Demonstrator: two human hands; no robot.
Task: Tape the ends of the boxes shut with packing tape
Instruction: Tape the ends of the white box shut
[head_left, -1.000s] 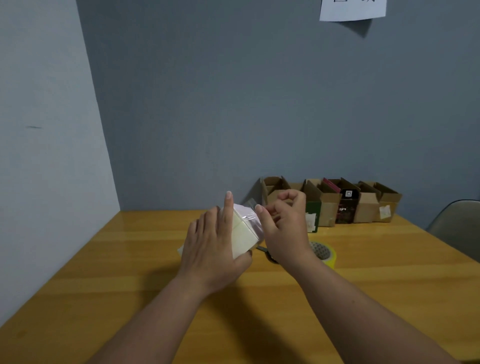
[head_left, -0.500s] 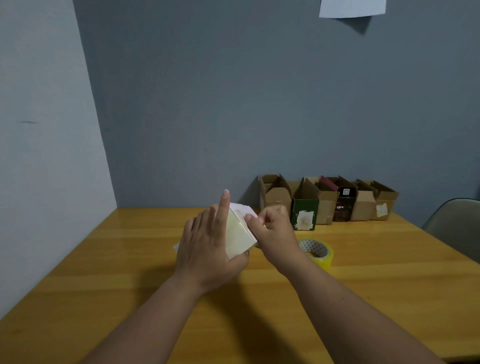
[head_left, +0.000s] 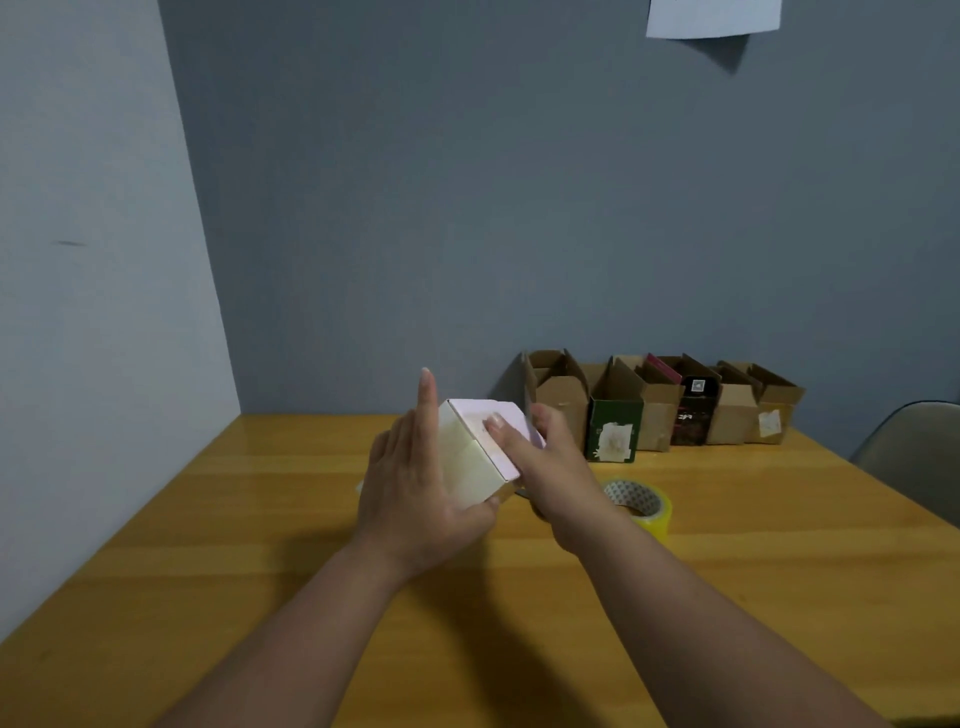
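A small pale box is held above the table between both hands.

The box is cradled by the left hand, thumb curled under its near corner and fingers straight along its left side; its pink end is pressed by the right hand, thumb on the flap. Just right of the grip, a yellow tape roll is partly hidden by the right wrist. Beyond it, a row of open cardboard boxes is lined against the wall; any tape on the held box cannot be made out.

Plain office-like packing room; grey walls; wooden table; open cartons
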